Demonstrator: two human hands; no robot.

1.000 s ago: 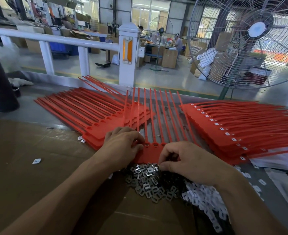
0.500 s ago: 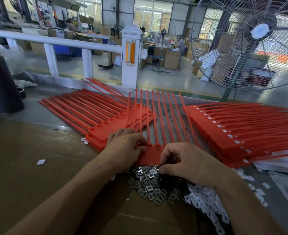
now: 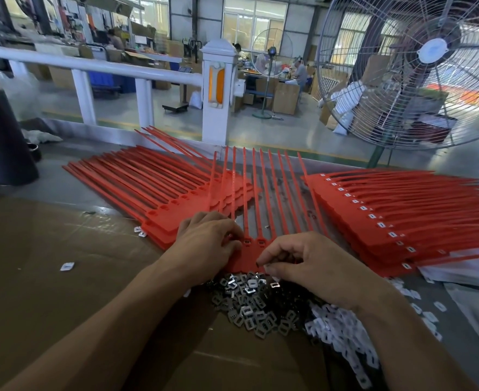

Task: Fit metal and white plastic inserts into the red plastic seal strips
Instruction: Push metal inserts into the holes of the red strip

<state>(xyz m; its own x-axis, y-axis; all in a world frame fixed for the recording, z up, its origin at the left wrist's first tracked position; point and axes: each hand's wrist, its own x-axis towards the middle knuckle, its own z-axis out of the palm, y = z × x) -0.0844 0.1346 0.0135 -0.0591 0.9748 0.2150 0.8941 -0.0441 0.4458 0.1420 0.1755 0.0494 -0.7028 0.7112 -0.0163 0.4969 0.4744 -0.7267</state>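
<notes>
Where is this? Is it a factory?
Probably yes, a factory workshop. Stacks of red seal strips lie beside a pile of metal inserts, a big industrial fan stands nearby, and cardboard boxes sit on the floor behind.

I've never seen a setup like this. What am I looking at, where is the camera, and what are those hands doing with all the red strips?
There is no machine here: a person works with bare hands, and the single camera sits on their head, looking forward and down.

On the table a comb of red seal strips lies in front of them, with an unfilled stack to the left and a stack fitted with white pieces to the right. Nearer lie a heap of metal inserts and a heap of white plastic inserts.

The left hand presses on the comb's head end. The right hand has curled fingers above the metal heap; whether its grip holds an insert is hidden.
</notes>
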